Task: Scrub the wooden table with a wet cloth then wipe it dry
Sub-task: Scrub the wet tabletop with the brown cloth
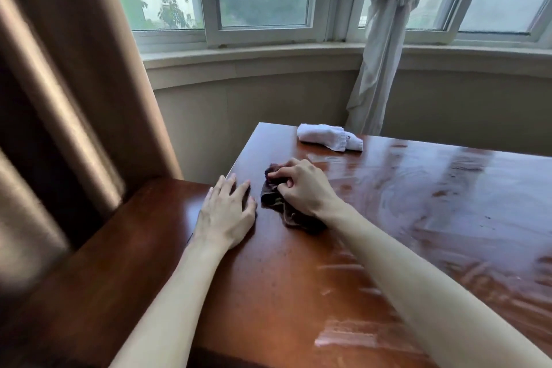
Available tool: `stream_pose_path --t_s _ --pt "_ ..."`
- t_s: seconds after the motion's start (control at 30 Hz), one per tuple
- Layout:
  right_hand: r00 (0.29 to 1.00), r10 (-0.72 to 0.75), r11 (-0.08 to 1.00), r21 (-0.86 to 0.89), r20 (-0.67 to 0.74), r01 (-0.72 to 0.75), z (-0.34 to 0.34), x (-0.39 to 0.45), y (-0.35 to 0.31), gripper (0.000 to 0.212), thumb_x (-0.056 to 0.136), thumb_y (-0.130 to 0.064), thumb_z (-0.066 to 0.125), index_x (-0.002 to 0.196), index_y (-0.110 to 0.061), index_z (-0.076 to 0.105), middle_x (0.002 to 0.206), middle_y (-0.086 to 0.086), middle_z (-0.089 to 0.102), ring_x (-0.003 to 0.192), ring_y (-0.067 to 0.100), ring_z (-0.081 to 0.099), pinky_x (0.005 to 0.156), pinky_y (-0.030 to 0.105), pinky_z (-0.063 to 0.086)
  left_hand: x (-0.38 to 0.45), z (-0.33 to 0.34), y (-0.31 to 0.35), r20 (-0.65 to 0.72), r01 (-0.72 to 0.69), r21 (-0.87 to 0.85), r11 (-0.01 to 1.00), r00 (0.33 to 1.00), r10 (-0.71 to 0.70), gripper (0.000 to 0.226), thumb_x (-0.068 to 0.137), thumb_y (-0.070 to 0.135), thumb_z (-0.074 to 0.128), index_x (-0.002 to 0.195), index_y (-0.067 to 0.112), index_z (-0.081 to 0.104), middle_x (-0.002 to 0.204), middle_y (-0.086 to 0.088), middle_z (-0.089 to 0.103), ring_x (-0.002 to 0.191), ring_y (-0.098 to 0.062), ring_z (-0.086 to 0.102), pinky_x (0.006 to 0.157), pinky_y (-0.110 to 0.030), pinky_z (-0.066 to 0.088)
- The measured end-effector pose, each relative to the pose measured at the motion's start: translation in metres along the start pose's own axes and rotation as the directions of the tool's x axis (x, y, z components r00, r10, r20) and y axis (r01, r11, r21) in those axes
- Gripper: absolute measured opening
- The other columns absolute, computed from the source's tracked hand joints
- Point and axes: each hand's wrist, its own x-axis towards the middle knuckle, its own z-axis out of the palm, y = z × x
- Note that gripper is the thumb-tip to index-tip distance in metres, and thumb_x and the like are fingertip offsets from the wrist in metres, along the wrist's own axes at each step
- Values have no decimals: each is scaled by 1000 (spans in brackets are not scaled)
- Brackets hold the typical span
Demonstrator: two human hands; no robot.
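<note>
The glossy reddish-brown wooden worktop (373, 218) shines with wet streaks, and a crumpled dark brown cloth (286, 212) lies near its left edge. The right hand (301, 185) curls its fingers into that cloth, while just left of it the left hand (227, 212) rests flat, fingers spread. Beyond the dark cloth, a rolled white towel (328, 137) lies at the far edge.
</note>
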Motion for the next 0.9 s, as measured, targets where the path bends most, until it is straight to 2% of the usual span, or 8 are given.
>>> stream_pose_path --t_s 0.13,0.23,0.4,0.57,0.67,0.8,0.9 --pt "988 -153 988 32 36 152 -17 -94 -23 45 81 -31 52 120 -39 74 120 -14 65 102 16 54 87 36 53 -3 -3 0 22 -46 -13 999 999 46 50 98 48 33 147 41 43 164 -4 28 154 -22 16 125 -42 15" --pt "977 -204 978 66 67 200 -23 -112 -22 46 81 -30 53 121 -40 73 127 -19 63 104 12 55 90 32 52 -6 -5 2 18 -60 1 998 998 60 54 95 50 33 147 41 46 164 -5 29 153 -21 18 125 -40 16" --pt "990 -137 989 54 35 135 -19 -47 8 44 80 -28 55 119 -38 75 118 -12 69 105 17 62 94 36 52 -6 -3 0 -9 -65 -6 998 998 65 44 102 45 40 146 44 46 162 -2 33 151 -18 23 125 -37 15" --pt "999 15 1000 -19 -48 -16 -9 45 56 45 79 -25 53 114 -35 78 115 -4 71 105 24 65 87 39 54 -6 -2 2 -22 -66 -38 997 998 65 59 92 52 25 144 43 51 159 2 37 149 -16 27 125 -36 7" --pt "994 81 996 -41 -79 -84 -2 86 77 48 76 -27 49 113 -37 78 116 -3 73 107 24 66 88 40 56 -4 2 -1 -58 -60 -78 995 997 55 48 97 51 33 140 44 54 156 7 40 148 -13 28 126 -33 10" --pt "988 120 989 -76 -96 -127 3 105 82 41 82 -21 55 113 -36 78 115 -3 72 107 25 65 85 39 56 -3 4 -2 -92 -65 -86 994 994 57 43 98 46 38 137 45 58 152 6 45 144 -14 36 124 -35 15" --pt "990 100 992 -68 -97 -107 1 82 69 45 78 -23 50 111 -34 79 116 -2 72 107 28 64 85 40 56 -2 4 -3 -88 -76 -82 994 994 69 44 98 45 38 137 44 58 150 4 47 142 -16 39 124 -37 19"
